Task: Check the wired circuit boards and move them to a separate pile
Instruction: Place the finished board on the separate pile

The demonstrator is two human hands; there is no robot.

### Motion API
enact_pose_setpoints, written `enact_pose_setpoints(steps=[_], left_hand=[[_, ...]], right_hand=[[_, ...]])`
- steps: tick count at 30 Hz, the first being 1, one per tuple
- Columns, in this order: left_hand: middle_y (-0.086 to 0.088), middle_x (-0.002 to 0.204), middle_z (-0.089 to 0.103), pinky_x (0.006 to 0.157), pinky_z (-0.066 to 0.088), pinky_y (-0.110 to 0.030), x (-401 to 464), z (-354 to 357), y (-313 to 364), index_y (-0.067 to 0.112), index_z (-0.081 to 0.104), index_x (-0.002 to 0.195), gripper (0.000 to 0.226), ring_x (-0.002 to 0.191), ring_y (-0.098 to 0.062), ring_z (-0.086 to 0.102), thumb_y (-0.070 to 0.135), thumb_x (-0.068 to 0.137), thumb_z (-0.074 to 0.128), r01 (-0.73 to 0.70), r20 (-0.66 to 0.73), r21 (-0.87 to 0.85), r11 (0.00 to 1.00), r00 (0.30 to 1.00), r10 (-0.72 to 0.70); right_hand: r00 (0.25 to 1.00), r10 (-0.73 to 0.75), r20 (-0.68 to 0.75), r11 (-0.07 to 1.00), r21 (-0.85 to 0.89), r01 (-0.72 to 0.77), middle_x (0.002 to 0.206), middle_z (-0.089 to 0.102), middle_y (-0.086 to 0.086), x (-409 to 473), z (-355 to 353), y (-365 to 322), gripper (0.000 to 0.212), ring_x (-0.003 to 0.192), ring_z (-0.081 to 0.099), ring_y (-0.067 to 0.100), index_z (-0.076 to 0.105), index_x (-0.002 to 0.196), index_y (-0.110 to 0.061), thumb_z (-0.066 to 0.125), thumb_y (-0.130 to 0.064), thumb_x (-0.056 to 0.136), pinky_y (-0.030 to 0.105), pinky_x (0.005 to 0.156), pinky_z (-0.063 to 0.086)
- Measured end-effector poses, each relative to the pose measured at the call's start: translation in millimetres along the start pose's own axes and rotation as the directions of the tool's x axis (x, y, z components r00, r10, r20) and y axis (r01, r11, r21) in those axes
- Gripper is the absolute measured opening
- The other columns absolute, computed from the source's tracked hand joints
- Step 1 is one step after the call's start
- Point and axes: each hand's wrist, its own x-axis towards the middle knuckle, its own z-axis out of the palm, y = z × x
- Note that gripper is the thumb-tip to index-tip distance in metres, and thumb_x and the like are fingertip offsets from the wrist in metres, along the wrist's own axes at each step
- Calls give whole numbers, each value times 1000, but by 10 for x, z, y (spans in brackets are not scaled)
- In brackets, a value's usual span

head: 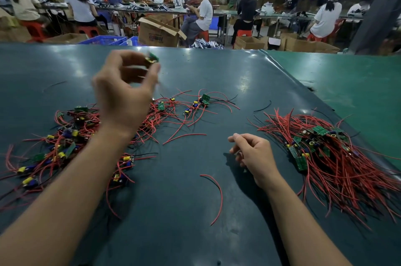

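A loose red wire (213,196) is seen on the dark green table mat (184,233), nearest, just left of the loosely curled, empty fingers of the right hand (253,157). A bundled pile of red-wired green circuit boards (321,150) is seen right of those fingers. Farther off, a small green circuit board (152,59) is pinched at the fingertips of the raised left hand (123,96), above a scattered heap of wired boards (71,140).

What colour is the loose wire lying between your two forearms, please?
Red: the loose wire shows best in the head view.

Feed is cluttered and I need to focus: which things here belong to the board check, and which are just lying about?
Job:
- small board pinched in the left hand fingers
- loose unsorted boards on the left
- bundled pile by the right hand

Lying about:
- stray red wire near the table front
- cardboard box beyond it
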Motion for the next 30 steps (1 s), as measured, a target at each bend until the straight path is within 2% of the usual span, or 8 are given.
enact_pose_setpoints(steps=[4, 7, 9, 14, 18, 22, 25, 30], left_hand=[[4, 82, 72, 73, 60, -33, -632, 520, 53, 18, 64, 99, 23, 77, -16, 70, 3, 84, 72, 491, 267, -490, 720, 871, -413], [-3, 76, 73, 63, 59, -28, -1121, 726, -109, 8, 67, 95, 15, 66, -15, 69, -2, 84, 66, 783, 522, -496, 375, 614, -592], [-6, 75, 73, 59, 56, -22, -1251, 762, -208, 8, 68, 94, 18, 62, -12, 68, 9, 77, 71, 849, 594, -453, 272, 514, -618], [-12, 83, 75, 61, 57, -25, -1259, 763, -276, 8, 77, 86, 18, 67, -17, 70, 18, 72, 72, 864, 658, -424, 272, 501, -562], [-11, 80, 74, 57, 56, -26, -1308, 752, -227, 8, 76, 91, 17, 61, -16, 67, 20, 78, 72, 847, 679, -309, 433, 515, -523], [-5, 90, 75, 59, 56, -24, -1307, 727, -252, 9, 67, 107, 28, 63, -16, 69, -9, 87, 59, 834, 721, -328, 444, 524, -452], [-7, 99, 75, 69, 55, -22, -1307, 704, -237, 15, 71, 107, 34, 78, -15, 70, 8, 74, 74, 770, 738, -337, 542, 574, -356], [-5, 77, 75, 58, 54, -21, -1343, 764, -158, 19, 79, 85, 20, 62, -11, 67, 13, 66, 77, 798, 640, -382, 466, 593, -489]], right_hand=[[959, -2, 282, 966, 248, -71, 73, 67, 3, -72, 58, -58, 16, 49, 51, 13, 73, 102, -17, 67, -20, 88, 19, 40, 37], [946, 16, 323, 944, 307, -121, 78, 67, 2, -102, 114, -39, 32, 49, 52, 13, 71, 110, -21, 68, -28, 79, 19, 39, 38], [959, 20, 284, 946, 304, -109, 80, 69, 4, -85, 133, -20, 33, 47, 53, 11, 69, 115, -14, 67, -23, 83, 19, 38, 39], [961, 42, 274, 969, 224, -106, 78, 67, 8, -69, 147, -5, 18, 47, 53, 10, 70, 108, -8, 65, -9, 90, 19, 39, 41], [971, 69, 231, 964, 236, -124, 73, 66, 7, -70, 133, -31, 10, 46, 54, 12, 71, 96, -6, 66, -12, 90, 19, 37, 39], [984, 133, 120, 930, 328, -166, 62, 62, 4, -27, 110, -54, 7, 43, 54, 10, 65, 86, -6, 64, -9, 92, 18, 35, 38], [972, 149, 183, 916, 344, -205, 58, 56, 3, -40, 97, -61, 7, 42, 54, 11, 62, 89, -4, 61, -9, 94, 18, 36, 39], [977, 51, 206, 963, 248, -103, 72, 63, 6, -80, 89, -53, 9, 51, 56, 12, 68, 99, -15, 66, -11, 91, 20, 38, 40]])
